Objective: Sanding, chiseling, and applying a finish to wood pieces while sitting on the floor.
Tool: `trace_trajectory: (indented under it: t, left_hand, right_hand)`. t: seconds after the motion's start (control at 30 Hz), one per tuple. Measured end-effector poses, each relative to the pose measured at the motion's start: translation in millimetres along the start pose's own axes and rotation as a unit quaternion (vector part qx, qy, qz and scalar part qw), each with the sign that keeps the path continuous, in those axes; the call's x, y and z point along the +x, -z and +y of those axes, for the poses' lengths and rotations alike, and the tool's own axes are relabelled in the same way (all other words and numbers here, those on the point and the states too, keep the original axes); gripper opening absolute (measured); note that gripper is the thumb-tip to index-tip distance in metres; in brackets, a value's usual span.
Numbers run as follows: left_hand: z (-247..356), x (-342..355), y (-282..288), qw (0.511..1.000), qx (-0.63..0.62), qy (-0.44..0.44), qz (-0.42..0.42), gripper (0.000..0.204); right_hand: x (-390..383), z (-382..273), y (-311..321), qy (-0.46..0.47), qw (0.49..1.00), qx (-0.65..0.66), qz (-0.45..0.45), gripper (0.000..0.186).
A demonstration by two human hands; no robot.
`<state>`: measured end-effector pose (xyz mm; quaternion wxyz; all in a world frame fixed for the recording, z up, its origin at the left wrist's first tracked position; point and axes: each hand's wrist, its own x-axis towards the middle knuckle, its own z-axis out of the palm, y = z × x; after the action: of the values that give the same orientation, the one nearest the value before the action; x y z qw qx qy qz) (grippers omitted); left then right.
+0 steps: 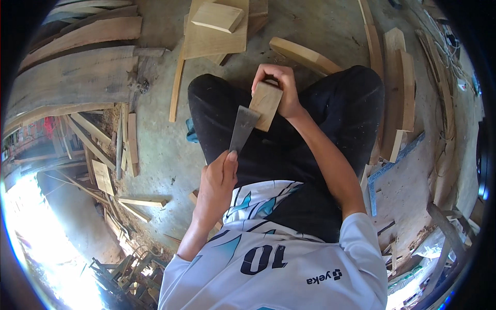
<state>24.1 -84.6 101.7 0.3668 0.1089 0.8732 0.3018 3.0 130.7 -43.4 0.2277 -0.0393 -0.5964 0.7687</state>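
Observation:
My left hand (217, 176) is closed around the narrow end of a flat grey metal blade (243, 127), with the thumb pressed along it. The blade widens away from my hand, and its broad end meets the near left side of a wooden block (266, 106). Whether the blade has a handle is hidden by my fingers. My right hand (283, 89) grips the block from its far and right sides, holding it tilted above my lap between my bent knees. Some of the right fingers are hidden behind the block.
A wooden board (217, 39) bears a smaller wood piece (217, 17) ahead of me. A curved plank (304, 56) lies past my right knee. Long timber pieces (399, 85) and a blue carpenter's square (373, 191) are to the right. Wide slabs (77, 77) and offcuts (103, 177) crowd the left.

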Motion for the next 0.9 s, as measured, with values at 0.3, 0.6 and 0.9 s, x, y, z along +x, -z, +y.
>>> trace_trajectory:
  t: [0.3,0.6,0.9]
  left_hand:
    - [0.8,-0.1,-1.5,1.0,0.006,-0.004,0.003,0.044]
    - [-1.5,-4.4,-1.2,1.0,0.012,-0.014,0.005,0.044]
    - [-3.2,-1.6,-0.1,1.0,0.004,-0.026,0.015,0.044]
  right_hand:
    - [3.3,-7.6,-0.1,-0.004,0.999,-0.039,-0.029,0.056]
    - [5.9,2.3,7.3,-0.012,0.999,0.031,-0.003,0.055]
    - [7.0,-3.7,-4.7,-0.013,0.999,0.036,-0.021,0.054]
